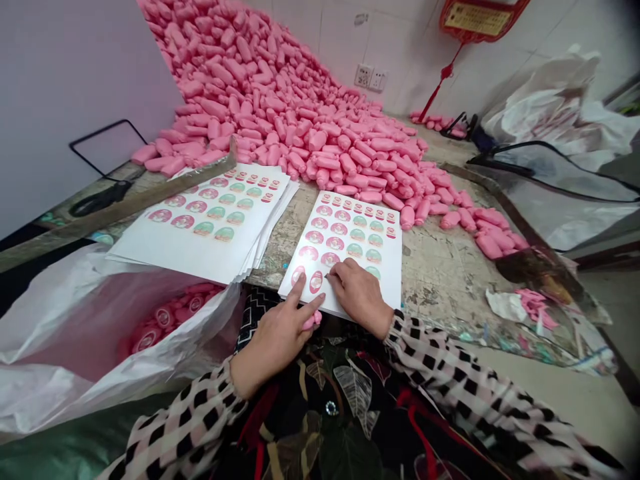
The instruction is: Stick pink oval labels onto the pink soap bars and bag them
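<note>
A white sheet of stickers point(393, 267) lies at the table's front edge, printed with pink and green labels. On its lower left part rest the stretched index and middle fingers of my left hand point(277, 337). A small pink wrapped bundle point(312, 321) pokes out from under that palm, held by the curled fingers. My right hand point(361, 293) is closed, its thumb and index fingertips pressed together on the sheet beside an oval pink sticker point(316, 281). Whatever is between those fingertips is too small to make out.
Pink bundles point(280, 107) form a large heap at the back. A second stack of sticker sheets point(200, 257) lies left under a long flat bar point(175, 183), near black scissors point(103, 199). An open white bag point(65, 333) holds labelled pink bundles. Scraps point(535, 307) lie at right.
</note>
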A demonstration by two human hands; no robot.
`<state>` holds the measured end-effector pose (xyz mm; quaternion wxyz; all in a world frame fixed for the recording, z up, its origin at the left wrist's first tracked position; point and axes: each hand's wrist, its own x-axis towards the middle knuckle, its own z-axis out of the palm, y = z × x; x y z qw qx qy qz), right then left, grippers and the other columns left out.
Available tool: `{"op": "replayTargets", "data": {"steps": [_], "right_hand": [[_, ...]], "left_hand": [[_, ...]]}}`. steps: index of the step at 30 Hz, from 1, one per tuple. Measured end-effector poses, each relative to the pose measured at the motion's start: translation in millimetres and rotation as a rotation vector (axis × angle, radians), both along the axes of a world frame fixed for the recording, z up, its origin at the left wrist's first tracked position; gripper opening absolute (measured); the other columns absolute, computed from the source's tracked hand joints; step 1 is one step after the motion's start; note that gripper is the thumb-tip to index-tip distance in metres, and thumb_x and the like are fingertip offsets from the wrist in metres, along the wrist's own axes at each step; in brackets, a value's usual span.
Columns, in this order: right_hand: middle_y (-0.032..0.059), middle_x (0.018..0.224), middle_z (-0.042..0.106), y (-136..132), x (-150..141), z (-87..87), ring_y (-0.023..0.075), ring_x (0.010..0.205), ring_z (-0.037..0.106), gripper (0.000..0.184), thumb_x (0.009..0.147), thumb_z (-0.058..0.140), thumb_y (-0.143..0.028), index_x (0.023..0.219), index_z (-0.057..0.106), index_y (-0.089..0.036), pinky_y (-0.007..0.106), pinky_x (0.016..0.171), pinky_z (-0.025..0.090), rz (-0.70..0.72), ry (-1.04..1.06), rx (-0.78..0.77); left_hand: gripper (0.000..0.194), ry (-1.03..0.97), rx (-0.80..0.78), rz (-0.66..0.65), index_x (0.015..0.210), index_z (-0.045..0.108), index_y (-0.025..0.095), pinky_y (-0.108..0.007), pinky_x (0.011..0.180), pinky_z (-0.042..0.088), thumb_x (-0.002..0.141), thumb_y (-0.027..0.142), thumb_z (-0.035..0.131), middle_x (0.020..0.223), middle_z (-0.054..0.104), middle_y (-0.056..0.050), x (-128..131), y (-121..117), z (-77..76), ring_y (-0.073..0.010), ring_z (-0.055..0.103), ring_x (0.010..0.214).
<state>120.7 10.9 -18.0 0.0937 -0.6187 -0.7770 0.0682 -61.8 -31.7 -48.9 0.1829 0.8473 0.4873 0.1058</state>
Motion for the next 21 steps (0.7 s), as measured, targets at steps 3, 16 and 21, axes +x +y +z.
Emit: {"op": "replayTargets", "data": {"steps": [3, 16, 21], "right_hand": [[0.0039, 0.092, 0.056, 0, -1, 0.8, 0.0163, 0.081, 0.054, 0.023, 0.094, 0.035, -0.033, 0.093, 0.056, -0.022, 0.027, 0.061, 0.032, 0.015, -0.050, -0.003], [0.0016, 0.086, 0.059, -3, 0, -9.2, 0.0141, 0.080, 0.055, 0.017, 0.090, 0.046, -0.030, 0.085, 0.059, -0.021, 0.025, 0.066, 0.035, -0.009, 0.172, -0.052], [0.0015, 0.083, 0.061, -7, -6, -13.9, 0.0143, 0.078, 0.055, 0.016, 0.088, 0.047, -0.030, 0.081, 0.060, -0.021, 0.025, 0.067, 0.035, -0.113, 0.294, -0.077]], "left_hand": [[0.045, -0.006, 0.013, -0.001, 0.133, 0.043, 0.034, -0.039, 0.087, 0.048, 0.089, 0.031, 0.045, 0.154, 0.000, -0.007, 0, 0, -4.2, -0.0265, 0.054, 0.113], [0.047, -0.017, 0.070, -0.013, 0.135, 0.040, 0.036, -0.040, 0.079, 0.051, 0.089, 0.028, 0.044, 0.153, -0.007, -0.012, 5, 4, -16.8, -0.0274, 0.060, 0.102], [0.051, -0.010, 0.100, 0.002, 0.137, 0.037, 0.038, -0.040, 0.077, 0.051, 0.088, 0.027, 0.046, 0.153, -0.010, -0.011, 8, 3, -21.4, -0.0277, 0.061, 0.099]]}}
